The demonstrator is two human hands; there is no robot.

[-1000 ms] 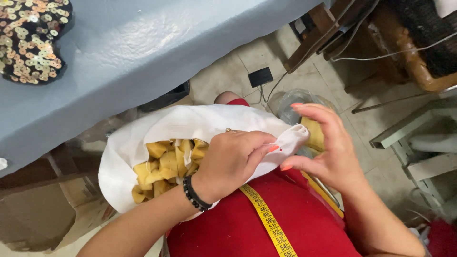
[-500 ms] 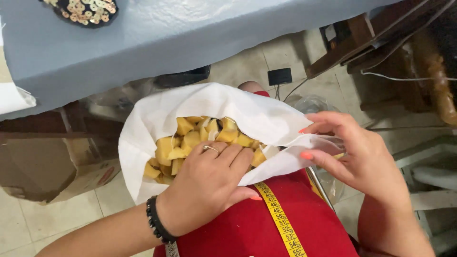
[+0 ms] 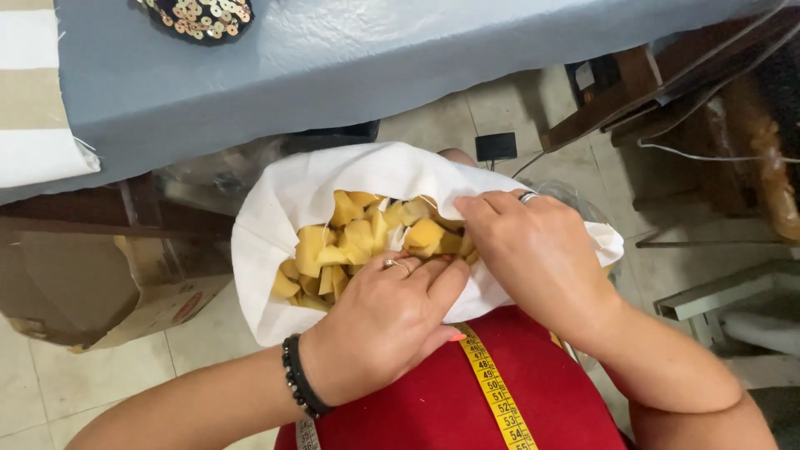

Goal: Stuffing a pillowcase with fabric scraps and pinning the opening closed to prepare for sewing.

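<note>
Both hands, left (image 3: 392, 321) and right (image 3: 533, 250), pinch the rim of one white cloth bag (image 3: 275, 225) full of yellow foam chunks (image 3: 358, 237), too many to count.

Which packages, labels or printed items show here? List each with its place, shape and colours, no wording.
Cardboard box: lower left on the floor under the table, brown, with a small red round mark.
Measuring tape: lies down the red garment, bottom centre; narrow yellow strip, dark numerals.
White cloth bag: centre, open, holds yellow foam pieces; no print visible.
</note>
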